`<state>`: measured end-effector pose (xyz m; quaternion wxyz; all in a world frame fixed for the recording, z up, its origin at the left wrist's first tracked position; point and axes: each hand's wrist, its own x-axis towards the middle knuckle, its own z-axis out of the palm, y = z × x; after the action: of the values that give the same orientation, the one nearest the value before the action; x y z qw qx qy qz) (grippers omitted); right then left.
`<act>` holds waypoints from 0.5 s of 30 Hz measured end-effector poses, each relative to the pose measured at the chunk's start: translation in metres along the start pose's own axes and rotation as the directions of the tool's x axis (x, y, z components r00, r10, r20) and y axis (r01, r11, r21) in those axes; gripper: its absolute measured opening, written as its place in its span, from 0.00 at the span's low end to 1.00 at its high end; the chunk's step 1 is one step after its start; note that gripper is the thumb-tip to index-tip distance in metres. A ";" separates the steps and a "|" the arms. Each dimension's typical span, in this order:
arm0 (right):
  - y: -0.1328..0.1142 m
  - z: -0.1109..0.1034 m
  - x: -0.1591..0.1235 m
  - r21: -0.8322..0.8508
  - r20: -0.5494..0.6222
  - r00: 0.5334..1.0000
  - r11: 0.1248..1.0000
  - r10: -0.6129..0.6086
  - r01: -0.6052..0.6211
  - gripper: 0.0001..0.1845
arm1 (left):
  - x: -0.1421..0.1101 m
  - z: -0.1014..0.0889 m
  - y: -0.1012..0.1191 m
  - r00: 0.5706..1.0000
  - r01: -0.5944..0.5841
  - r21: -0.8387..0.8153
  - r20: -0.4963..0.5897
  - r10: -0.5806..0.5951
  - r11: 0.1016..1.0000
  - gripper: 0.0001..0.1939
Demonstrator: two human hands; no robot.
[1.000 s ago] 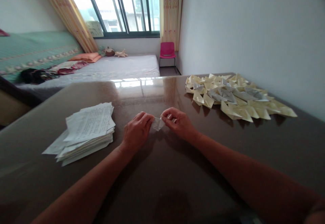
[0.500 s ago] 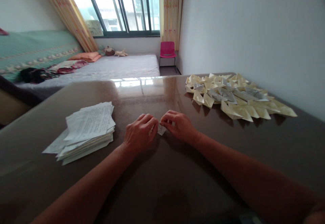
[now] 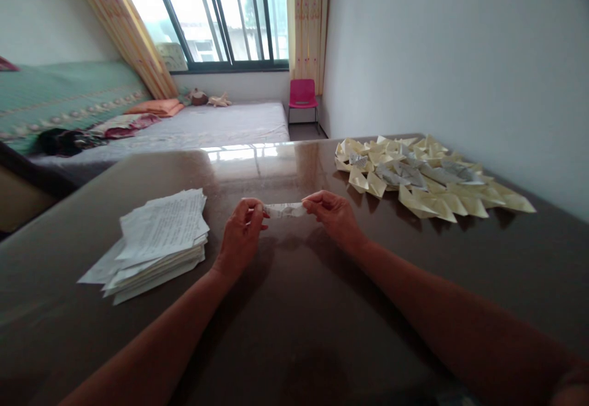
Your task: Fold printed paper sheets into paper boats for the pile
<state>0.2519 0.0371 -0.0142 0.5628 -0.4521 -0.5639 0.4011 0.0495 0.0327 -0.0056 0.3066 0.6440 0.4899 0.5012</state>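
Observation:
Between my two hands a small piece of folded paper (image 3: pixel 285 210), white with print on it, is stretched out sideways above the brown tabletop (image 3: pixel 294 320). My left hand (image 3: pixel 243 228) pinches its left end between thumb and fingers. The right end is gripped by the thumb and fingertips of my right hand (image 3: pixel 334 216). To the left lies a stack of printed paper sheets (image 3: pixel 161 228), its edges uneven. Many folded paper boats (image 3: pixel 427 197), mostly cream with some grey printed ones, sit close together at the far right.
A white wall (image 3: pixel 460 56) runs along the table's right side. Beyond the far edge are a bed (image 3: pixel 239 121) and a pink chair (image 3: pixel 302 94) below the window (image 3: pixel 221 19). Window light reflects on the tabletop.
My hands drew closer together with the paper low between them, then moved apart and up. The paper has gone from a compact pointed shape to a long, narrow one.

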 end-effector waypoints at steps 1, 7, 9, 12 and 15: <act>0.001 0.000 0.001 0.042 -0.022 0.999 0.999 0.026 -0.025 0.14 | -0.001 0.001 0.000 1.000 0.006 -0.056 -0.009 -0.006 0.998 0.12; 0.005 0.003 0.001 0.154 -0.048 0.993 0.984 0.103 -0.095 0.20 | -0.003 0.007 -0.001 0.994 0.108 -0.299 0.045 -0.099 0.948 0.13; 0.004 0.003 -0.001 0.076 -0.023 0.998 0.996 0.051 -0.049 0.19 | -0.003 0.007 -0.001 0.988 0.143 -0.334 0.098 -0.116 0.932 0.14; 0.002 0.003 -0.004 -0.081 0.012 0.999 0.996 -0.045 0.046 0.15 | -0.003 0.008 -0.001 0.973 0.168 -0.331 0.209 -0.101 0.929 0.20; 0.000 0.004 -0.008 -0.210 0.060 0.992 0.970 -0.111 0.122 0.11 | -0.004 0.011 0.000 0.956 0.191 -0.300 0.274 -0.107 0.935 0.33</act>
<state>0.2480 0.0293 -0.0163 0.5199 -0.4664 -0.6426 0.3151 0.0594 0.0299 -0.0104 0.5053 0.6043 0.4058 0.4635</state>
